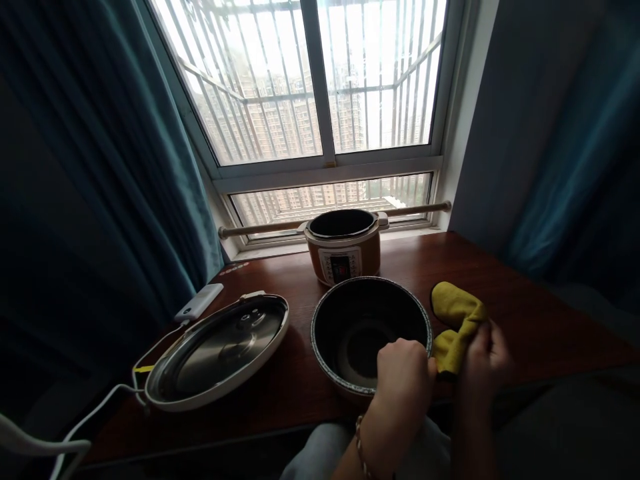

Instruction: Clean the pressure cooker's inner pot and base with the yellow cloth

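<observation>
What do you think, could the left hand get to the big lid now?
Probably yes: nothing covers the lid, and the pot sits beside it, not in front. The left hand would just move leftward.

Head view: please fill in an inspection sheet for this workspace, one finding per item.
Surface: reddish-brown table, dimly lit from the window side.
Job's things: dark pot near the front edge; yellow cloth to its right.
Clutter: cooker behind the pot, its lid off; large oval lid at left; white device beyond the lid.
Hands: left hand at the pot's near right rim, its grip hidden; right hand, slightly blurred, holds the cloth.
Cables: white cable at far left, apart from the hands.
Surroundings: barred window ahead; blue curtain at left.
</observation>
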`<act>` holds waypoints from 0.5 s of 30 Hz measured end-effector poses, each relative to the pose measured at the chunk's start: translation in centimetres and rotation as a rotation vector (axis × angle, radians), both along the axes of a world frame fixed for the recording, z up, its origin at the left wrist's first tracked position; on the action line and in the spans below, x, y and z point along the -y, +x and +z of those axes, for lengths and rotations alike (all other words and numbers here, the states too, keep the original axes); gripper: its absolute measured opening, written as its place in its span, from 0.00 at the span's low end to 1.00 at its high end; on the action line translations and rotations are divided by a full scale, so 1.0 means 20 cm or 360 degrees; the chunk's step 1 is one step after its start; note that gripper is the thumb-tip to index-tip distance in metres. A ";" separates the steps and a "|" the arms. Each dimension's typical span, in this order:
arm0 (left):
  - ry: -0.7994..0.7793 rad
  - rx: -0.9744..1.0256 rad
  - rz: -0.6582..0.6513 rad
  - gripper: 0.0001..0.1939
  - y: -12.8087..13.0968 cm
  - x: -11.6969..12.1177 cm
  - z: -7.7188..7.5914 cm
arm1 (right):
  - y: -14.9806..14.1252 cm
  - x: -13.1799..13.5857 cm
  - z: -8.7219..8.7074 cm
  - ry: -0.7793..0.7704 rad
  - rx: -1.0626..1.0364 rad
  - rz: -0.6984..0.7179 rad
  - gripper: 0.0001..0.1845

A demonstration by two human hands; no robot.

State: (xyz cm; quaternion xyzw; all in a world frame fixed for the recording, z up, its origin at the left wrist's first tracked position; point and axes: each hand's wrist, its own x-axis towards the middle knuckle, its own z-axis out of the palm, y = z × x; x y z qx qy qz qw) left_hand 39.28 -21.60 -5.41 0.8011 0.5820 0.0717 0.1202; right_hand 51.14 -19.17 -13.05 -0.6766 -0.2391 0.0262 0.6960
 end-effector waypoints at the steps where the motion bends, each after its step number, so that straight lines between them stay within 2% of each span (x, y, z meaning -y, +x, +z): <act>1: 0.0033 0.0020 -0.0006 0.12 0.01 0.00 -0.02 | 0.01 0.00 -0.01 0.0006 -0.0071 0.0021 0.31; 4: 0.0172 0.0080 -0.0024 0.12 0.03 0.03 -0.08 | 0.02 0.01 -0.02 0.0034 -0.0301 0.0158 0.30; 7: 0.0294 0.0177 0.0032 0.11 0.00 0.05 -0.08 | 0.02 0.00 -0.03 0.0086 -0.0551 0.0277 0.28; 12: 0.0457 0.0414 0.0273 0.13 -0.15 0.04 0.02 | -0.01 -0.02 -0.01 0.0061 -0.1013 0.0332 0.24; 15: 0.0523 0.0663 0.0427 0.15 -0.28 0.03 0.09 | -0.05 -0.05 -0.04 0.0005 -0.0955 0.0421 0.25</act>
